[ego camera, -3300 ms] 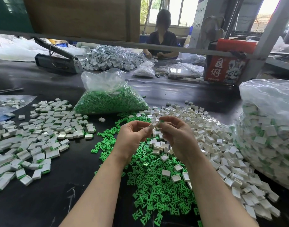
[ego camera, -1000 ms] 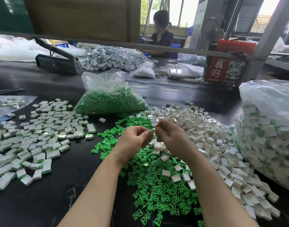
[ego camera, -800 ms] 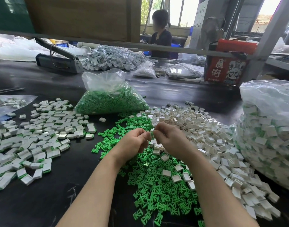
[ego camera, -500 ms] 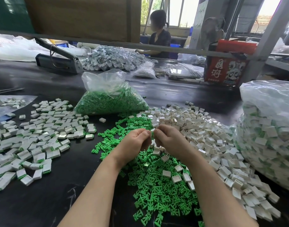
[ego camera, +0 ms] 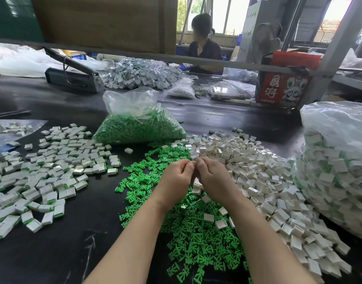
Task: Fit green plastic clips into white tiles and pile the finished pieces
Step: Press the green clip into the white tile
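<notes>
Hands met fingertip to fingertip above the green clips (ego camera: 196,238): left hand (ego camera: 177,179) and right hand (ego camera: 214,179) curled, their hold hidden. Tiles (ego camera: 258,177) at three o'clock, finished pieces (ego camera: 49,173) at nine.

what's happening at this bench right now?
A person is assembling small parts by hand. The left hand and right hand are pressed together, fingers curled round a small piece that is mostly hidden. Below them lies a heap of loose green clips; empty white tiles are piled to the right. Finished pieces, white with green edges, are spread to the left. A bag of green clips sits behind, and a big bag of finished pieces at far right.
</notes>
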`<state>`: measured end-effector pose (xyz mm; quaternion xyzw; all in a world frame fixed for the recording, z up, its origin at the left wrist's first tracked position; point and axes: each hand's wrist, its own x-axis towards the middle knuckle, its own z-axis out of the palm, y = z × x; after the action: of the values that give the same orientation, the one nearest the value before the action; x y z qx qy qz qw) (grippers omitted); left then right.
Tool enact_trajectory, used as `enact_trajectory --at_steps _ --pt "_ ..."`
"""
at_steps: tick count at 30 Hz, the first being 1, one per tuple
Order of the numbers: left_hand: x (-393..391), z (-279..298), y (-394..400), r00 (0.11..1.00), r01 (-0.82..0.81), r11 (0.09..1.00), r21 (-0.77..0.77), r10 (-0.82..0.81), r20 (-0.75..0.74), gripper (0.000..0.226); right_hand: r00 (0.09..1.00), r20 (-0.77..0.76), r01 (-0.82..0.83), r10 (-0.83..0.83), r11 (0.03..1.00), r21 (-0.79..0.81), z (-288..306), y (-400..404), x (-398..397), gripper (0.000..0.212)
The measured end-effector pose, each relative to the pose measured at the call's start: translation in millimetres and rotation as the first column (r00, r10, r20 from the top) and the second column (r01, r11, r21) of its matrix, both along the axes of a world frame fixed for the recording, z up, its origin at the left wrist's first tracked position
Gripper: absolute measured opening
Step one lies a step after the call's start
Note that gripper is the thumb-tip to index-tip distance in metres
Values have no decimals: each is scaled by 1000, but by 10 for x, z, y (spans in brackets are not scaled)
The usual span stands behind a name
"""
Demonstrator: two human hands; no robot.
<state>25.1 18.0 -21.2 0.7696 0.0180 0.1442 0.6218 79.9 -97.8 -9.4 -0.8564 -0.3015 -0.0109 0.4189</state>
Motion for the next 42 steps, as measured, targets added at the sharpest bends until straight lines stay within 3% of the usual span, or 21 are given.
enact_trajectory --at_steps 7,15,22,27,33,37,42 --pt "-5 20 -36 999 -20 999 37 21 -48 34 1000 28 -11 12 999 -32 -11 16 -43 45" --pt "54 -116 -111 995 -96 992 88 95 8 35 988 146 71 -51 988 -136 -87 9 -25 43" --pt "61 -163 -147 992 -129 979 157 127 26 32 990 129 78 -56 983 -167 -79 11 -31 38" --pt "43 -121 -124 997 -69 988 136 71 -7 30 992 103 86 -71 984 -155 -73 -2 -25 39" --pt "-38 3 84 982 142 990 -11 -142 -127 30 995 -89 -38 33 998 -52 -61 -75 17 42" --pt "-47 6 168 968 185 981 63 -171 -186 30 961 -237 -139 140 990 18 -33 -93 19 37" --pt "-58 8 153 964 222 975 3 -219 -152 28 895 -375 -187 242 966 177 25 -135 14 32"
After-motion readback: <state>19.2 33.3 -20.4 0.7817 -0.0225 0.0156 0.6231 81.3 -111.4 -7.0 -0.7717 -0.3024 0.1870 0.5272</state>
